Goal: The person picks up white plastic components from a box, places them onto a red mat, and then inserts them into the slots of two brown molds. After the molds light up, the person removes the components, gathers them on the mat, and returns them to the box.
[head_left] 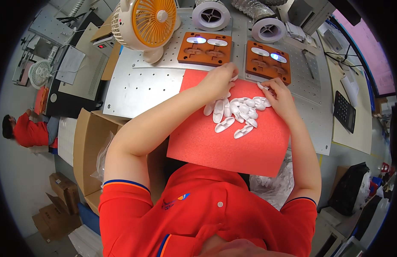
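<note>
Red shirt nearest; left hand and right hand each have fingers pinched on a white shell, loose shells piled just bodyward on red sheet; likely picking step, next move calls for light, precise grip

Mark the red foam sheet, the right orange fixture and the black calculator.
Red foam sheet (226, 147): head view, bare lower part.
Right orange fixture (268, 63): head view, middle of its top face.
Black calculator (344, 112): head view, middle of its face.
</note>
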Available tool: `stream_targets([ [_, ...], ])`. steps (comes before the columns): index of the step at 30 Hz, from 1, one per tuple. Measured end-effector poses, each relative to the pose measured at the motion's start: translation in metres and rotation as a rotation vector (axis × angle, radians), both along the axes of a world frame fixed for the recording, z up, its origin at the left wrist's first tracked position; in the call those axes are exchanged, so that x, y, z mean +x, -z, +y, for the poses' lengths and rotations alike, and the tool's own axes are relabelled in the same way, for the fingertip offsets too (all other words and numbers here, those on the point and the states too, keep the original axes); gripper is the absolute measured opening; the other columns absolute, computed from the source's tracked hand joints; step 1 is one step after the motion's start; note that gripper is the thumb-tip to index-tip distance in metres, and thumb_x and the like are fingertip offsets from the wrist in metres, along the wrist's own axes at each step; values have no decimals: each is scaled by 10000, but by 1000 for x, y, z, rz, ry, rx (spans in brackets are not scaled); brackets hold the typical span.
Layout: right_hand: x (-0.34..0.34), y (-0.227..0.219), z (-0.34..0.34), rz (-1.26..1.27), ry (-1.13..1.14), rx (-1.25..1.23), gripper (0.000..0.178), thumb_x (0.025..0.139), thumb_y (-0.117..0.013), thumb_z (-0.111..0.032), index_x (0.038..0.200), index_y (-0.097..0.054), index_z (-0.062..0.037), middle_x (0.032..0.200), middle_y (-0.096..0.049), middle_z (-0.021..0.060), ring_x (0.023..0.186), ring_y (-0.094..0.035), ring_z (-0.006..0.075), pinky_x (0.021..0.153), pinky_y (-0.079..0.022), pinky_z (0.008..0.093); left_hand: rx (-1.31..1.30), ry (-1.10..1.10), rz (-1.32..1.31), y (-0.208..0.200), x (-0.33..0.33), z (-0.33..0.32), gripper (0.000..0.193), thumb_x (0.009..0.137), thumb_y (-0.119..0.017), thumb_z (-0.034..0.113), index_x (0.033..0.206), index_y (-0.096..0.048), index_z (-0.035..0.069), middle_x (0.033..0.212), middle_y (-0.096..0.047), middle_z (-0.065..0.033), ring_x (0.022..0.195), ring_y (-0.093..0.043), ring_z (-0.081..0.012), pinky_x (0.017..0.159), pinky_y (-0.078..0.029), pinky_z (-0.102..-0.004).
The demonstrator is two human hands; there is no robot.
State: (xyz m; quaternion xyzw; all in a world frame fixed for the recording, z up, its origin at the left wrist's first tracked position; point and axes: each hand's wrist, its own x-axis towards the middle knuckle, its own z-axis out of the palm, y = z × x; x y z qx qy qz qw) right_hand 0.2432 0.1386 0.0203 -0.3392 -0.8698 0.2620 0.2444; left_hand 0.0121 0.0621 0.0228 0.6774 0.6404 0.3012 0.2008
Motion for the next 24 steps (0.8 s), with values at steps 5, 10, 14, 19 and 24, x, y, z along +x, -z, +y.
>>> stream_targets([
  [5, 0, -3, 2, -72, -22, 35, 160, 870, -666, -122, 982, -652, -10, 948, -608, 91, 784, -619, 208, 697, -504, 308, 64, 66, 54, -3, -13, -11, 169, 781, -668, 25, 946, -629, 29, 958, -594, -141, 919, -604, -339, 782, -495, -413],
  [10, -22, -17, 10, 58, -7, 323, 141, 875, -656, -137, 975, -662, -37, 957, -647, 78, 783, -638, 258, 672, -514, 337, 430, -57, 236, -6, -70, -7, 191, 818, -581, 40, 992, -658, 67, 981, -599, -121, 915, -599, -337, 767, -479, -422],
  [14, -43, 0, 34, -79, 96, 575, 167, 863, -626, -111, 1022, -676, -108, 1013, -674, 28, 927, -627, 238, 769, -509, 341, 390, -133, 591, 10, -101, -3, 261, 816, -535, 44, 1051, -643, 80, 984, -600, -102, 937, -592, -298, 838, -451, -398],
  [19, -37, -1, 24, -327, 137, 664, 243, 861, -591, -85, 1079, -676, -151, 1098, -668, -10, 1070, -578, 194, 885, -464, 332, 355, -123, 647, 14, -98, -7, 344, 793, -527, 22, 1122, -621, 54, 1070, -600, -113, 998, -576, -302, 908, -430, -401],
  [24, -11, -21, 4, -52, -56, 516, 258, 847, -608, -54, 1091, -676, -103, 1040, -657, 40, 933, -600, 237, 805, -481, 338, 416, -4, 289, -11, -65, -24, 263, 849, -632, 136, 1103, -645, 70, 1064, -599, -135, 1000, -580, -311, 858, -459, -416],
])
